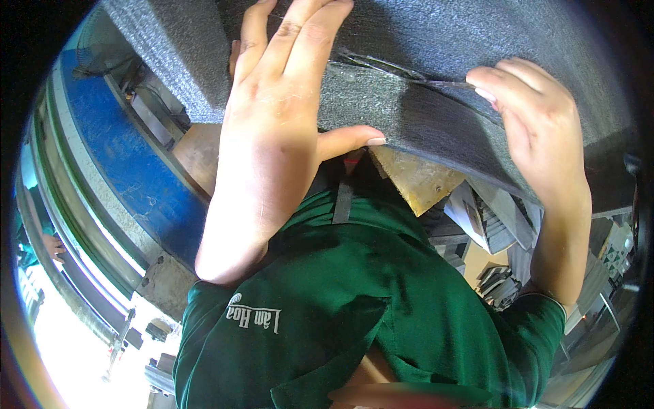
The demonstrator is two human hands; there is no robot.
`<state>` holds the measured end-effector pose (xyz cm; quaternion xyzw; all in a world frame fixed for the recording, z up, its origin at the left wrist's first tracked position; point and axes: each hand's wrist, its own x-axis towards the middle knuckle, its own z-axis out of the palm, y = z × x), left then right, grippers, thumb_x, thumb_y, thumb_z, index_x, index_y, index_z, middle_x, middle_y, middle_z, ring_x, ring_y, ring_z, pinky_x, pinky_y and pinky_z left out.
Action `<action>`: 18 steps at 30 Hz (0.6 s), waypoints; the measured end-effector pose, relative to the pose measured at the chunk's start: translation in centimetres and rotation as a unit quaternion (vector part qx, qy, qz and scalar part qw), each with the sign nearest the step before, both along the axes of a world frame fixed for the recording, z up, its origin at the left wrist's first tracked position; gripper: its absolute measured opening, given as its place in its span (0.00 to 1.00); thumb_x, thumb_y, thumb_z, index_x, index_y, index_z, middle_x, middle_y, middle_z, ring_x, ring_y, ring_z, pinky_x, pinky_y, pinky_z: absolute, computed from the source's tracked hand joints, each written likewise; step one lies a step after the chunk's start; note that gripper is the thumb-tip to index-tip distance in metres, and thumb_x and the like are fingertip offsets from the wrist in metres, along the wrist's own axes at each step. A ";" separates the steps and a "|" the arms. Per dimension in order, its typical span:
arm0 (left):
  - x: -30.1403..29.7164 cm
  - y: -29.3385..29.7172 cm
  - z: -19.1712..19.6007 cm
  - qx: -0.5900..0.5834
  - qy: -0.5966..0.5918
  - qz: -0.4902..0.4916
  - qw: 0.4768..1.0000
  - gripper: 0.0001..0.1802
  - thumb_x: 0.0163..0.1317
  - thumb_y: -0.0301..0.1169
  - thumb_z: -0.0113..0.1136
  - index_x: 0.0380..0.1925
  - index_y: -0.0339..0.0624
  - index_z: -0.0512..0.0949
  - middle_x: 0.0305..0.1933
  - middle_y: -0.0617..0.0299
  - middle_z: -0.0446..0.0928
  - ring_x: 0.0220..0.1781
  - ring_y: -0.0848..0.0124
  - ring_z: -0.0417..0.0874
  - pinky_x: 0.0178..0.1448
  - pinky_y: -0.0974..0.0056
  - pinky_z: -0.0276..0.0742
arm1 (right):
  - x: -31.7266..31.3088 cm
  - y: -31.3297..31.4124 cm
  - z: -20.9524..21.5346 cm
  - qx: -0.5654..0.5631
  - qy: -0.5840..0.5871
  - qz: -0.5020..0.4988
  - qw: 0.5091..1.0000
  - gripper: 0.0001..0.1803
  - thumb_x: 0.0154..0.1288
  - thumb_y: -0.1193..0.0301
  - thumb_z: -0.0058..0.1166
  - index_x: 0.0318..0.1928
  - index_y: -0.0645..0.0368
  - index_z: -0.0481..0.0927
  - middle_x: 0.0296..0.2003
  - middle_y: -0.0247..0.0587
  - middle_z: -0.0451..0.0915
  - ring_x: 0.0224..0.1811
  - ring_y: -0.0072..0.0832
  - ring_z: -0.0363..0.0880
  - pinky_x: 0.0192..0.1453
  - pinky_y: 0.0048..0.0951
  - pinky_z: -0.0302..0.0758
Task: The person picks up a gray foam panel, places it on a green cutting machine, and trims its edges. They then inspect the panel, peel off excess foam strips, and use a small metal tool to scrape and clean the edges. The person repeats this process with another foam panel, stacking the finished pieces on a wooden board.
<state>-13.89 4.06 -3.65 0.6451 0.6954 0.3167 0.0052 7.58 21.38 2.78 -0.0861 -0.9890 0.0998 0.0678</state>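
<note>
A large dark grey foam piece [368,102] with a rough, grainy surface spans the top of the view. My left hand [276,116] lies flat over its near edge, fingers stretched away from me and thumb pointing right. Along that edge runs a thin, dark, glossy strip [443,83], partly lifted and split into strands near its left end. My right hand [535,109] pinches the strip's right end between thumb and fingers. Whether it is film, glue or foam skin I cannot tell. A raised foam block [170,58] stands left of my left hand.
To the left runs a blue panel [122,150] beside green-edged rails. A worn yellowish board [415,180] shows below the foam. Grey slabs and scraps [501,225] are heaped at lower right. Another person's hand [53,247] shows at the far left.
</note>
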 end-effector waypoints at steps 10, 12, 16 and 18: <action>0.0 0.0 0.3 -0.011 -0.001 -0.004 1.000 0.64 0.28 0.42 0.88 0.69 0.31 0.66 0.70 0.41 0.69 0.75 0.39 0.67 0.81 0.37 0.57 | 0.4 -1.0 3.4 0.062 0.057 -0.020 0.996 0.11 0.66 0.85 0.55 0.47 0.68 0.85 0.37 0.50 0.83 0.37 0.36 0.84 0.41 0.31 0.78; 0.0 0.0 0.5 -0.019 0.000 -0.005 1.000 0.64 0.28 0.43 0.88 0.69 0.31 0.66 0.70 0.40 0.69 0.75 0.38 0.67 0.81 0.37 0.56 | -0.5 -2.0 3.4 -0.021 0.053 -0.094 0.994 0.10 0.70 0.84 0.55 0.48 0.67 0.85 0.39 0.50 0.85 0.36 0.33 0.85 0.41 0.29 0.79; -0.1 0.1 0.6 -0.027 0.010 -0.017 0.999 0.64 0.29 0.43 0.88 0.69 0.29 0.66 0.70 0.38 0.69 0.75 0.38 0.67 0.81 0.36 0.56 | -2.6 -2.1 0.7 -0.078 0.102 -0.045 0.991 0.09 0.70 0.83 0.59 0.48 0.65 0.86 0.39 0.47 0.86 0.35 0.32 0.85 0.41 0.27 0.80; -0.2 0.1 0.6 -0.036 0.012 -0.022 0.999 0.64 0.29 0.44 0.88 0.69 0.28 0.66 0.70 0.38 0.69 0.75 0.38 0.67 0.81 0.36 0.55 | -3.3 -2.0 -0.2 -0.100 0.114 -0.015 0.988 0.10 0.67 0.84 0.60 0.47 0.64 0.86 0.39 0.46 0.86 0.36 0.33 0.86 0.42 0.28 0.80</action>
